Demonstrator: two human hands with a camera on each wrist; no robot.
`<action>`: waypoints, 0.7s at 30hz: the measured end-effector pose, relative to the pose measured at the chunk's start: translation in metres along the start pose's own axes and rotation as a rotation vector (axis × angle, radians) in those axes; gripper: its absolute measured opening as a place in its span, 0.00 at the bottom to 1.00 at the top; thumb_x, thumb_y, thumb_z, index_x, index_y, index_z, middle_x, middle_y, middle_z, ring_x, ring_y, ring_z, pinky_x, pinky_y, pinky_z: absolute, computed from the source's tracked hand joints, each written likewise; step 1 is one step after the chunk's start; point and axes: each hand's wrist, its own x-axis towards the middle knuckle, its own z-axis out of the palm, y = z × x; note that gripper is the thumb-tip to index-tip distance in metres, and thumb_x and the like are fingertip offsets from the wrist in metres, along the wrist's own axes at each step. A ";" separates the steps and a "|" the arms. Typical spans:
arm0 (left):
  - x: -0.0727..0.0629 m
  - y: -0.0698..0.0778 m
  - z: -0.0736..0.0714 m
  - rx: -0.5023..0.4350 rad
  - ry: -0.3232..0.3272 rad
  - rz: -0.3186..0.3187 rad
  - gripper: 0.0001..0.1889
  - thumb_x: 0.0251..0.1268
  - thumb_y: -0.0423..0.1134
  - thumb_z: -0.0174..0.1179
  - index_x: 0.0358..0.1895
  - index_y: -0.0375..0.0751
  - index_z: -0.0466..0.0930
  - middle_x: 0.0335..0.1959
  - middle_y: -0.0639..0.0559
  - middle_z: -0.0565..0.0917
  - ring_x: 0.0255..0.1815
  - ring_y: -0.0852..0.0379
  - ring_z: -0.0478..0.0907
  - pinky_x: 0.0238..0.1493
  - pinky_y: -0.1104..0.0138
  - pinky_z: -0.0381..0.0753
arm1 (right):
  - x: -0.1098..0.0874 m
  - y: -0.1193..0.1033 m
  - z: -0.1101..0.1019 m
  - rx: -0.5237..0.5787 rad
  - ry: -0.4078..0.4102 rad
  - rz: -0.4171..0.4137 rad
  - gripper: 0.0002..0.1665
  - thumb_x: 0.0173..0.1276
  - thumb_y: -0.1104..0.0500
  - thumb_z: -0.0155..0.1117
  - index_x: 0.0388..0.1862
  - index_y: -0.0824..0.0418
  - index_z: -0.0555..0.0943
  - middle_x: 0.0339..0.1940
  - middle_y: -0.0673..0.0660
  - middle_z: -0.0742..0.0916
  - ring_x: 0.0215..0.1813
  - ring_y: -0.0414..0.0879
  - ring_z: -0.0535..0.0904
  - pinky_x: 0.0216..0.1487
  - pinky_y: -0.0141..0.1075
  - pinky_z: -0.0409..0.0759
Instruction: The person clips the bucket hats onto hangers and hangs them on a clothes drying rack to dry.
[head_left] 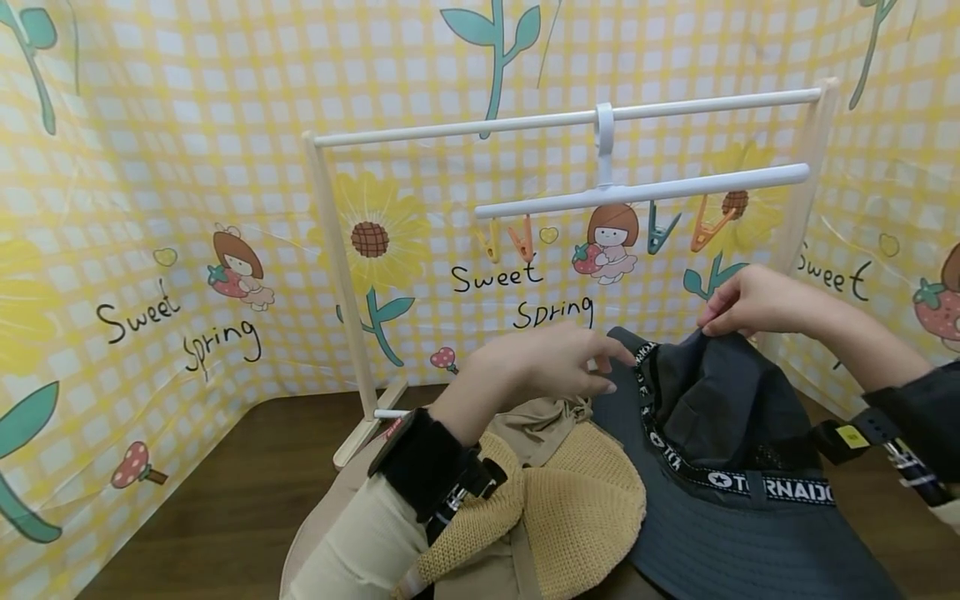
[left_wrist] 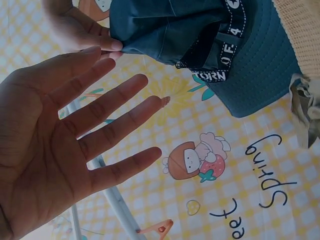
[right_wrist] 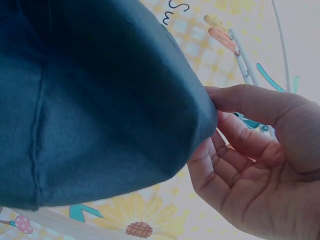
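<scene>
A dark blue-grey bucket hat (head_left: 720,408) with a black lettered band is lifted at its crown. My right hand (head_left: 757,300) pinches the crown's top between thumb and fingertips; the right wrist view shows this hand (right_wrist: 245,150) close up on the fabric (right_wrist: 110,110). Beside the hat's brim, my left hand (head_left: 540,367) has its fingers spread and holds nothing, as the left wrist view shows of the hand (left_wrist: 75,130). Below the left hand lie a yellow knitted hat (head_left: 585,508) and a beige hat (head_left: 532,429), partly covered by the forearm.
Behind the hats stands a wooden rack (head_left: 330,267). A white hanger (head_left: 645,196) hangs from its bar, carrying a yellow clip (head_left: 491,243), orange clips (head_left: 522,237) and a green clip (head_left: 660,229). Yellow checked cloth (head_left: 187,208) encloses the dark wooden table (head_left: 217,492).
</scene>
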 end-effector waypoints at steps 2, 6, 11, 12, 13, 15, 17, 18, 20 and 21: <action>0.005 -0.001 -0.001 0.008 -0.004 -0.004 0.20 0.70 0.44 0.52 0.64 0.56 0.69 0.51 0.56 0.81 0.50 0.63 0.77 0.50 0.72 0.74 | 0.001 -0.001 -0.001 -0.002 -0.002 -0.001 0.11 0.60 0.62 0.64 0.37 0.70 0.83 0.24 0.46 0.83 0.22 0.40 0.69 0.24 0.32 0.71; 0.015 -0.003 -0.002 0.011 -0.017 -0.015 0.20 0.70 0.44 0.51 0.64 0.56 0.69 0.50 0.56 0.81 0.48 0.63 0.77 0.49 0.72 0.74 | 0.002 -0.002 -0.002 -0.012 -0.004 -0.002 0.12 0.60 0.61 0.64 0.38 0.69 0.83 0.26 0.47 0.85 0.24 0.40 0.71 0.24 0.32 0.73; 0.030 -0.004 -0.001 -0.005 -0.022 -0.002 0.20 0.70 0.44 0.51 0.64 0.54 0.70 0.46 0.58 0.82 0.44 0.65 0.77 0.45 0.74 0.73 | 0.003 -0.002 -0.005 -0.025 -0.009 -0.004 0.12 0.60 0.61 0.64 0.38 0.69 0.84 0.27 0.49 0.86 0.25 0.41 0.73 0.25 0.33 0.75; 0.034 -0.004 -0.001 -0.008 -0.020 0.005 0.20 0.70 0.43 0.50 0.64 0.53 0.70 0.45 0.58 0.82 0.43 0.65 0.77 0.44 0.74 0.73 | 0.004 -0.002 -0.005 -0.027 -0.007 -0.006 0.12 0.60 0.61 0.64 0.37 0.69 0.84 0.27 0.49 0.86 0.25 0.41 0.73 0.24 0.33 0.74; 0.037 -0.004 -0.001 -0.013 -0.020 0.008 0.20 0.70 0.43 0.50 0.64 0.52 0.70 0.44 0.58 0.82 0.42 0.65 0.77 0.43 0.74 0.73 | 0.004 -0.002 -0.006 -0.029 -0.003 -0.011 0.12 0.60 0.61 0.64 0.37 0.69 0.84 0.27 0.49 0.86 0.24 0.40 0.73 0.24 0.32 0.74; 0.044 -0.004 -0.001 -0.028 -0.019 0.007 0.19 0.70 0.42 0.50 0.63 0.50 0.70 0.43 0.57 0.82 0.40 0.65 0.77 0.41 0.75 0.73 | 0.005 -0.002 -0.006 -0.028 0.002 -0.018 0.11 0.59 0.61 0.65 0.36 0.69 0.84 0.27 0.48 0.86 0.23 0.40 0.72 0.23 0.32 0.73; 0.050 -0.004 -0.001 -0.034 -0.014 0.013 0.19 0.70 0.41 0.50 0.63 0.49 0.71 0.42 0.57 0.82 0.40 0.65 0.77 0.40 0.74 0.73 | 0.005 -0.002 -0.006 -0.022 0.005 -0.022 0.11 0.59 0.61 0.65 0.36 0.69 0.84 0.26 0.48 0.86 0.22 0.39 0.72 0.22 0.31 0.73; 0.052 -0.003 -0.001 -0.039 -0.015 0.013 0.19 0.70 0.41 0.50 0.63 0.49 0.71 0.42 0.57 0.82 0.40 0.65 0.77 0.40 0.74 0.72 | 0.006 -0.002 -0.006 -0.021 0.005 -0.025 0.11 0.59 0.61 0.65 0.36 0.69 0.84 0.26 0.48 0.86 0.21 0.39 0.72 0.22 0.31 0.72; 0.056 -0.003 -0.001 -0.046 -0.022 0.008 0.19 0.71 0.41 0.49 0.62 0.50 0.71 0.42 0.57 0.82 0.42 0.66 0.76 0.41 0.75 0.72 | 0.006 -0.003 -0.006 -0.014 0.001 -0.027 0.11 0.59 0.61 0.65 0.36 0.69 0.83 0.26 0.48 0.85 0.20 0.39 0.71 0.21 0.31 0.72; 0.058 -0.002 -0.001 -0.048 -0.023 0.012 0.19 0.71 0.41 0.49 0.62 0.49 0.71 0.43 0.57 0.82 0.42 0.65 0.77 0.42 0.75 0.73 | 0.006 -0.003 -0.006 -0.011 -0.001 -0.027 0.11 0.59 0.61 0.65 0.36 0.70 0.83 0.25 0.48 0.85 0.19 0.39 0.70 0.20 0.31 0.72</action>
